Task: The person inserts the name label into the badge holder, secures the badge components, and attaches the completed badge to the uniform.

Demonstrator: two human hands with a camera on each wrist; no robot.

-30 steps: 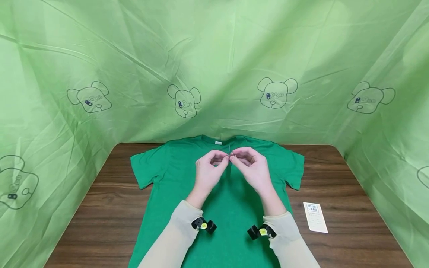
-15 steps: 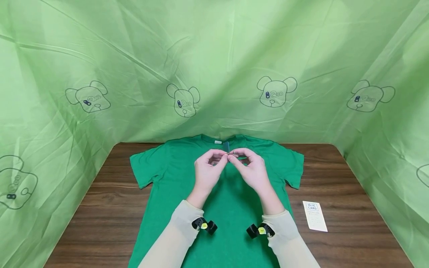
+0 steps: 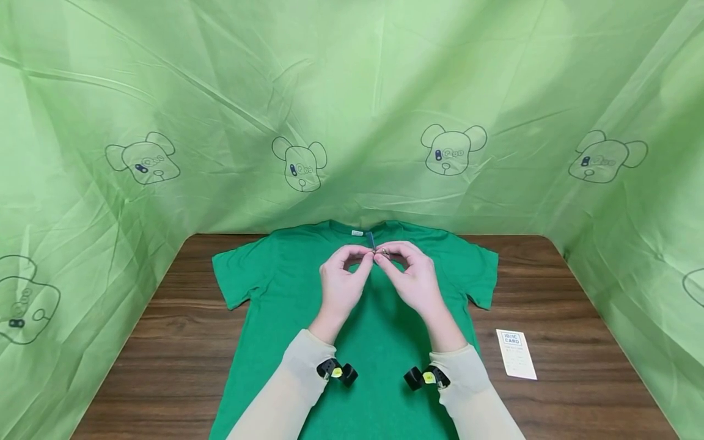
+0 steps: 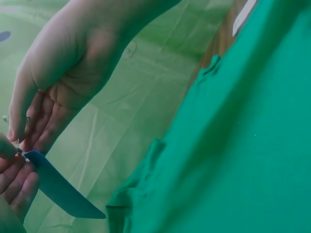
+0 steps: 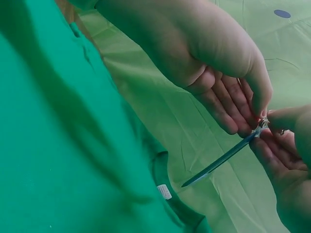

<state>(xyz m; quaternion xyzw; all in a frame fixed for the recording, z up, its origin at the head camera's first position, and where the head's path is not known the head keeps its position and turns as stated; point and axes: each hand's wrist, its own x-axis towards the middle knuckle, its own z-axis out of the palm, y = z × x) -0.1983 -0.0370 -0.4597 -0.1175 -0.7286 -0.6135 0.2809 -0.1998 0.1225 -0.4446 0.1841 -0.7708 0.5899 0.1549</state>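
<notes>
Left hand [image 3: 345, 275] and right hand [image 3: 409, 275]: fingertips meeting, each pinching between thumb and forefinger a small metal clip [image 5: 263, 124]. Clip's exact form too small to make out. Remaining fingers of both hands loosely bent behind the pinch; wrists well apart, forearms coming in from the near edge.

Blue tag [image 3: 371, 240] joined to the clip at one end: flat, thin, longish, jutting from the fingertips toward the far side, seen nearly edge-on from the right wrist. It sits just near of the shirt's neckline, slightly right of the white label [image 3: 357, 233].

Under the hands, a green T-shirt [image 3: 385, 342] is spread out, neck to the far side, sleeves left and right; hand shadows fall on it. Each wrist has a black camera over a pale cuff.

White card [image 3: 516, 354], printed "ID/IC CARD", lies right of the shirt on the brown wooden table [image 3: 181, 330]. Light green curtain [image 3: 352, 91] with bear-like outlines stands left, right and far.
</notes>
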